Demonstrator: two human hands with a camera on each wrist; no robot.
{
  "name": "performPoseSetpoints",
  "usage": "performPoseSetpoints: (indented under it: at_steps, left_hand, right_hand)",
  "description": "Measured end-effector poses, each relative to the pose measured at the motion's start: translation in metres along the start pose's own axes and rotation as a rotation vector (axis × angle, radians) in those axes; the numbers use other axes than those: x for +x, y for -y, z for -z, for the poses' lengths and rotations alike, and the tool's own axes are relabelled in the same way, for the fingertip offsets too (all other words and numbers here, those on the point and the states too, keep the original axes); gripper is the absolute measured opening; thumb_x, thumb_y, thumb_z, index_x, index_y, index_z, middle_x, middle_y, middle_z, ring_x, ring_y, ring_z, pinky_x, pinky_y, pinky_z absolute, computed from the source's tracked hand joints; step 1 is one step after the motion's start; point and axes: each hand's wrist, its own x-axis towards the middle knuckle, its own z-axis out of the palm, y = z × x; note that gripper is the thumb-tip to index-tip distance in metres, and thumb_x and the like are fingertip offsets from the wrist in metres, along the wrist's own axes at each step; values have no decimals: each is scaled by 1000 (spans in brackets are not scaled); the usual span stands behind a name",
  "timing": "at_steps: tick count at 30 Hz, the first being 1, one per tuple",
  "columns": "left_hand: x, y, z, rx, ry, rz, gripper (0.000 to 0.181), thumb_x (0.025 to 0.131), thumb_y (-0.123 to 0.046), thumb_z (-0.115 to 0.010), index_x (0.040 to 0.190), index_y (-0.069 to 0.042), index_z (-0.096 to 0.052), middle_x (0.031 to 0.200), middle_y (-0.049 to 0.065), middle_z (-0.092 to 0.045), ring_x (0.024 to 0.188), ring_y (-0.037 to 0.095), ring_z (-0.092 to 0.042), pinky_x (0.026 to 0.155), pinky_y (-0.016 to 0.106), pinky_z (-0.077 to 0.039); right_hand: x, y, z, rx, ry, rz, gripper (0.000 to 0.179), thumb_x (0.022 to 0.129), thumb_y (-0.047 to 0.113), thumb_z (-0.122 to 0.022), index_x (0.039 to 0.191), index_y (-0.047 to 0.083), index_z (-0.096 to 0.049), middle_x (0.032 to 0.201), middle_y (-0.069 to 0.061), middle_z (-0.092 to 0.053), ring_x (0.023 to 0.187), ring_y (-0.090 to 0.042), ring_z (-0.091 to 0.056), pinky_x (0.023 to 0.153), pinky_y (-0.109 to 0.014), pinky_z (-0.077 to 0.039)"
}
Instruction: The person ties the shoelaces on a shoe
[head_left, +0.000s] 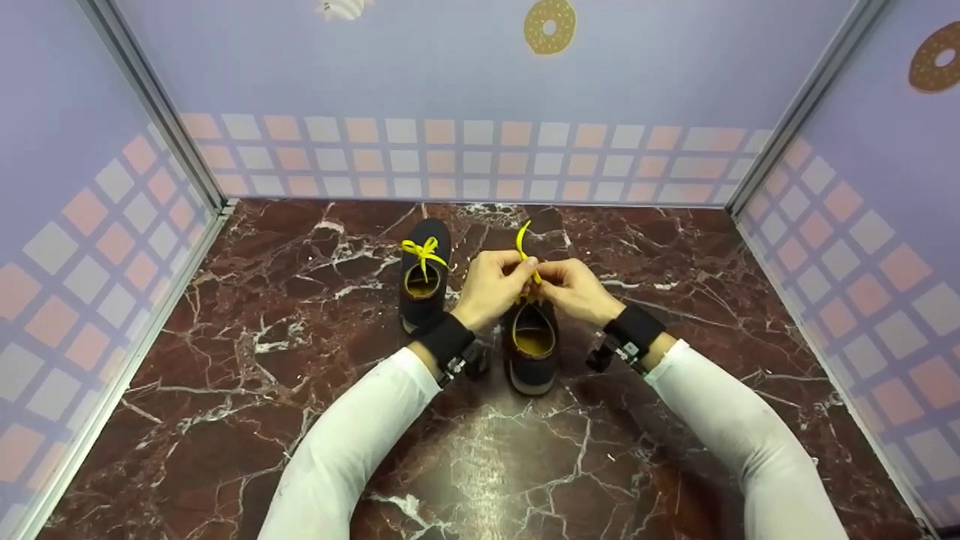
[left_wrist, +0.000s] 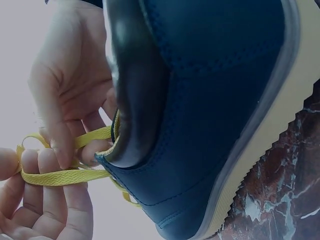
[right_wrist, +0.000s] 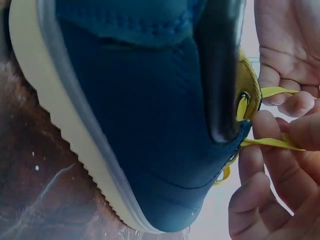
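Observation:
Both hands meet over the tongue of a dark blue shoe (head_left: 532, 377) with a yellow lining. The left hand (head_left: 491, 285) pinches the yellow shoelace (head_left: 522, 241) between thumb and fingers, and one lace end sticks up beyond it. Close beside it, the right hand (head_left: 576, 290) also pinches the lace. From the left wrist, the lace (left_wrist: 65, 177) runs out of the shoe in two strands to the fingers, with a small loop between them. Seen from the right wrist, two strands (right_wrist: 272, 143) stretch from the eyelets to the fingertips. Fingers partly hide the crossing.
A matching shoe (head_left: 416, 311), its yellow lace tied in a bow (head_left: 424, 253), stands to the left, near the left forearm. Both stand on a dark red marbled surface (head_left: 300, 375). Patterned lilac panels (head_left: 450, 75) enclose the back and sides.

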Motion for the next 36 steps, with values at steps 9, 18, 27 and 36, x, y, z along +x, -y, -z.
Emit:
performPoseSetpoints:
  at_steps: [9, 18, 27, 36]
  left_hand:
    - [-2, 0, -2, -19, -4, 18, 30, 108, -19, -70, 83, -4, -76, 69, -9, -62, 63, 3, -53, 62, 19, -41]
    - [-3, -1, -5, -105, 32, 26, 23, 110, -15, -68, 105, 1, -83, 98, 19, -84, 81, 37, -82, 69, 20, -61]
    - [-4, -3, -7, -192, 38, 29, 27, 113, -14, -62, 107, 2, -83, 101, 23, -83, 85, 47, -81, 69, 23, -63]
    - [-4, -7, -9, -166, -139, 17, 44, 119, -25, -55, 97, -1, -84, 86, 15, -79, 72, 10, -61, 71, 23, -46]
  right_hand:
    - [-2, 5, 4, 354, -185, -90, 40, 95, -1, -63, 131, -12, -76, 92, 3, -83, 71, -4, -67, 60, -18, -53]
    - [1, 15, 1, 563, -331, -118, 44, 107, -4, -68, 148, -17, -60, 90, 11, -84, 65, -3, -68, 56, -16, -52]
    - [1, 18, 3, 866, -362, -259, 22, 114, 6, -62, 124, -1, -80, 90, 2, -83, 80, -10, -77, 74, -22, -62]
    - [5, 31, 0, 1016, -389, -209, 34, 122, 22, -42, 102, 14, -68, 90, -1, -82, 84, -16, -81, 84, -30, -65]
